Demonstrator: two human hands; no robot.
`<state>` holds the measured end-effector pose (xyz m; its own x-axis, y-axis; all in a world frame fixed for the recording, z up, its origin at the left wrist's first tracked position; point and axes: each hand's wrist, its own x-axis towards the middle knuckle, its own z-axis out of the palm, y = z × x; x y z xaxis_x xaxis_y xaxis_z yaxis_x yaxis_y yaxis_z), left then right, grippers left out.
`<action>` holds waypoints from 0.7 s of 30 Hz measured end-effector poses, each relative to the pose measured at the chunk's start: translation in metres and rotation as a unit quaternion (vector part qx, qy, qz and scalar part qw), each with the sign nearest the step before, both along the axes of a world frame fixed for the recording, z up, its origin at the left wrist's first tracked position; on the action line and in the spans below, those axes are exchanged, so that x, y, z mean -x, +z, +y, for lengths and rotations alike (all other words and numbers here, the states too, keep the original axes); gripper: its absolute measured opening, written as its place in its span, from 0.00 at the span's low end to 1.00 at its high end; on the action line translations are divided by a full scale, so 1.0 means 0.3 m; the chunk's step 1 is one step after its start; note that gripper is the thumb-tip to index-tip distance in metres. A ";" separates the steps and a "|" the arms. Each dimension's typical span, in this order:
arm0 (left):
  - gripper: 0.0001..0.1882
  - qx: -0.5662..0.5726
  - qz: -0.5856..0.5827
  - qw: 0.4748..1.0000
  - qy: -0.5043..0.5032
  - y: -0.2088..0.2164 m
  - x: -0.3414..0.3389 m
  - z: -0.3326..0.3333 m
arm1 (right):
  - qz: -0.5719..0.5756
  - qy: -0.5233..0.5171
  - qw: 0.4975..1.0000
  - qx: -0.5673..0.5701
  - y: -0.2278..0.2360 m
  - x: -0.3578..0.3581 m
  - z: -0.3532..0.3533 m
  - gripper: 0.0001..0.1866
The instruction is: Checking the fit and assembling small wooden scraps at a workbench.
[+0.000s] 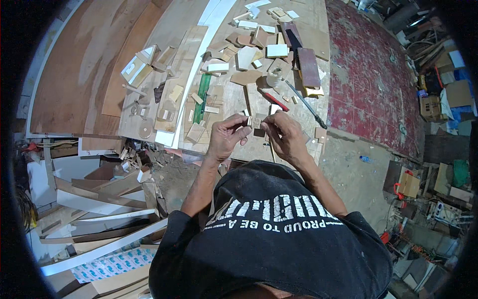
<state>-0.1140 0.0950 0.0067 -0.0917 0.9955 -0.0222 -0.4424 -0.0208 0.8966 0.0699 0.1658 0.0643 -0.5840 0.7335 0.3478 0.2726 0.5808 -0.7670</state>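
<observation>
Just on the person's side of the red tool (275, 100), the left hand (230, 135) is pinching a small wooden piece (250, 121), its grip nearly together. The right hand (284, 135) is also working nearer the person than the red tool, fingertips drawn close; whether its grip is holding anything, I cannot tell. On the worktop (230, 98), a green strip (201, 97) is lying left of the red tool, and a blue-grey rod (304, 103) is lying right of it.
</observation>
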 end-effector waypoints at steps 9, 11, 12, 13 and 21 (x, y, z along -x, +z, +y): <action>0.14 -0.026 0.079 0.996 0.032 0.038 -0.001 -0.009 | 0.071 -0.013 0.997 0.036 -0.033 -0.002 -0.021 0.05; 0.14 -0.048 0.086 0.995 0.026 0.042 -0.005 -0.018 | 0.067 -0.006 0.997 0.036 -0.039 -0.010 -0.026 0.05; 0.14 -0.060 0.109 0.992 0.029 0.047 -0.007 -0.023 | 0.047 -0.003 0.996 0.071 -0.034 -0.015 -0.027 0.05; 0.14 -0.071 0.131 0.988 0.031 0.057 -0.009 -0.025 | 0.026 0.000 0.994 0.106 -0.031 -0.020 -0.029 0.05; 0.15 -0.029 0.224 0.974 -0.017 0.116 -0.002 -0.031 | 0.080 0.042 0.915 0.393 -0.003 -0.060 -0.021 0.10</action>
